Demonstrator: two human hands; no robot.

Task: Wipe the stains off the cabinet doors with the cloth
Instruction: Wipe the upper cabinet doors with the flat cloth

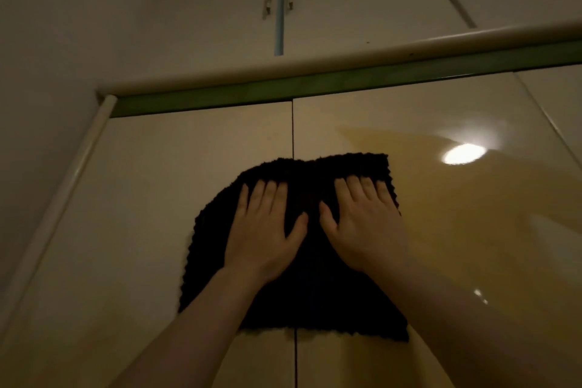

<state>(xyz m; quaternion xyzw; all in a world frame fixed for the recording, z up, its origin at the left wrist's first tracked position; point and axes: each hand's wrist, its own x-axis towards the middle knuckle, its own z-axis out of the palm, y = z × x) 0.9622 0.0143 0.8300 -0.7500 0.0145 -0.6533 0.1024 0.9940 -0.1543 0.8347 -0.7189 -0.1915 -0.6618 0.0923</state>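
A dark, knobbly cloth (pixel 310 290) lies spread flat against two glossy cream cabinet doors, straddling the vertical seam between the left door (pixel 151 198) and the right door (pixel 472 230). My left hand (pixel 263 230) presses flat on the cloth's left half, fingers straight and pointing up. My right hand (pixel 365 224) presses flat on the right half in the same way. Both forearms reach up from the bottom of the view. No stain shows clearly in the dim light.
A green strip (pixel 315 85) and a rounded cream moulding (pixel 315 63) run above the doors. Higher up are upper cabinet doors with two small handles (pixel 278 1) beside a blue strip. A wall (pixel 47 72) stands to the left. A lamp reflection (pixel 464 154) glares on the right door.
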